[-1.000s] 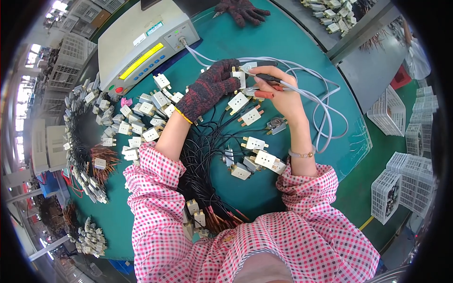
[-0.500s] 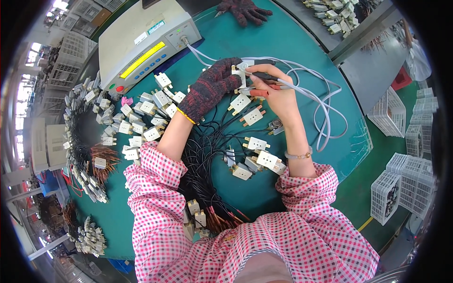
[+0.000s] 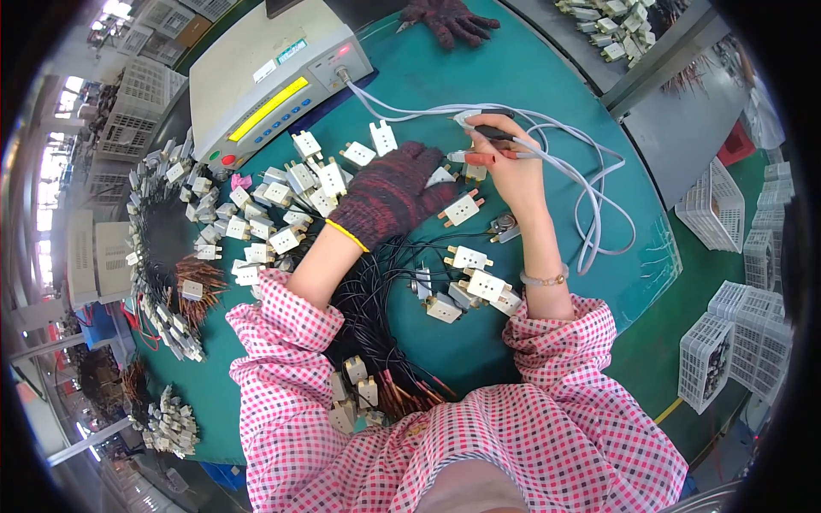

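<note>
My left hand, in a dark red-and-black knitted glove with a yellow cuff, is closed around a white plug; the glove covers part of that plug. Bare, my right hand pinches a pair of test probes, one black and one red, whose grey leads loop off to the right. The probe tips point left, apart from the plug in the glove. Just below, another white plug with metal pins lies on the table. Black cords run from the plugs toward my body.
A tester with a yellow display and blue buttons stands at the back left. Many white plugs lie left of my glove, with a cord bundle further left. A spare glove rests at the back. White crates stand at right.
My left hand has come down and left, onto another plug. The probes have parted from the earlier plug. Plugs now show behind the glove, and the tester's small light has turned from green to red.
</note>
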### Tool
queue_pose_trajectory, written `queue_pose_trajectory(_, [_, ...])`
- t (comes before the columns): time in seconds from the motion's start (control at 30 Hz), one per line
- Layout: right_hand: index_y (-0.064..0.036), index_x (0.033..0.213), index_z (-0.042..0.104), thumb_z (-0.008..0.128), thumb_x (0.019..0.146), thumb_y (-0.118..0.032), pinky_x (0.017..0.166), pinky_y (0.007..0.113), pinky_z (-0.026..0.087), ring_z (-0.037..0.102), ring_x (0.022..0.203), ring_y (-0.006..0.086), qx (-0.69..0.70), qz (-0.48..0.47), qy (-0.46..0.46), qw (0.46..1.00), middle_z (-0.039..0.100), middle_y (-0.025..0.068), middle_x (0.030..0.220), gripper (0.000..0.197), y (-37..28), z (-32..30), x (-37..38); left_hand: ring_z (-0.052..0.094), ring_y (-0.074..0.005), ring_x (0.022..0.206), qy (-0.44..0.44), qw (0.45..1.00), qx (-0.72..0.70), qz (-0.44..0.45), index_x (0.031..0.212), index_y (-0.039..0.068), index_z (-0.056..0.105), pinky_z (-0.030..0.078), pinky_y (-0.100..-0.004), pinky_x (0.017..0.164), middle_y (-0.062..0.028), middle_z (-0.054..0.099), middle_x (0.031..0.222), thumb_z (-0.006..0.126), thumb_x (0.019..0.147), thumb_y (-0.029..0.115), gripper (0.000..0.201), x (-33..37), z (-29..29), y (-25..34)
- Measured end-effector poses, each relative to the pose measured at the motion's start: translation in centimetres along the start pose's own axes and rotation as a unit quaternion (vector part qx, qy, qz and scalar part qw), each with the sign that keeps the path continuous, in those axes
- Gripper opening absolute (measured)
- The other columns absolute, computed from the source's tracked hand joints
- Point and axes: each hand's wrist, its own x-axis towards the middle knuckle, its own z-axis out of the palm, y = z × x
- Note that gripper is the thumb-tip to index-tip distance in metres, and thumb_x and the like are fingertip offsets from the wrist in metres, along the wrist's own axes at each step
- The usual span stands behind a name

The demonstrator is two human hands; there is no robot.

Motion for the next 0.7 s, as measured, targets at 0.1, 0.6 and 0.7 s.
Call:
queue_pose_trajectory(0.1, [-0.0026, 0.098, 0.062, 0.058, 0.084, -0.003, 0.068, 0.022, 0.050, 0.062, 0.081, 0.0121, -0.021, 0.042, -0.008, 0.999, 0.065, 0.0067, 0.089, 0.014, -1.1, 0.1, -0.3, 0.055, -0.0316, 0.102, -0.020, 0.999, 0.002, 0.047, 0.117, 0.005, 0.049, 0.046, -0.0394, 0.085, -0.0176, 0.055, 0.112, 0.065, 0.080, 0.027, 0.047, -0.2, 0.5, -0.9])
queue_pose_trajectory(0.6, [-0.0009, 0.099, 0.061, 0.057, 0.084, 0.002, 0.063, 0.025, 0.056, 0.061, 0.072, 0.0100, 0.136, 0.034, -0.085, 0.987, 0.062, 0.0053, 0.082, 0.016, -1.4, 5.5, -2.2, 0.060, -0.0284, 0.098, 0.161, 0.981, -0.095, -0.055, 0.128, 0.005, 0.034, 0.049, -0.0336, 0.077, -0.0143, 0.057, 0.111, 0.068, 0.068, 0.002, 0.069, -1.9, -0.3, -4.0])
queue_pose_trajectory(0.7, [-0.0019, 0.099, 0.061, 0.056, 0.084, 0.003, 0.064, 0.025, 0.056, 0.061, 0.073, 0.0099, 0.082, 0.019, -0.097, 0.992, 0.062, 0.0058, 0.080, 0.017, -1.4, 5.1, -2.0, 0.060, -0.0279, 0.098, 0.193, 0.978, -0.071, -0.019, 0.126, 0.006, 0.035, 0.049, -0.0335, 0.077, -0.0141, 0.057, 0.113, 0.069, 0.068, 0.002, 0.068, -1.8, 0.1, -4.1])
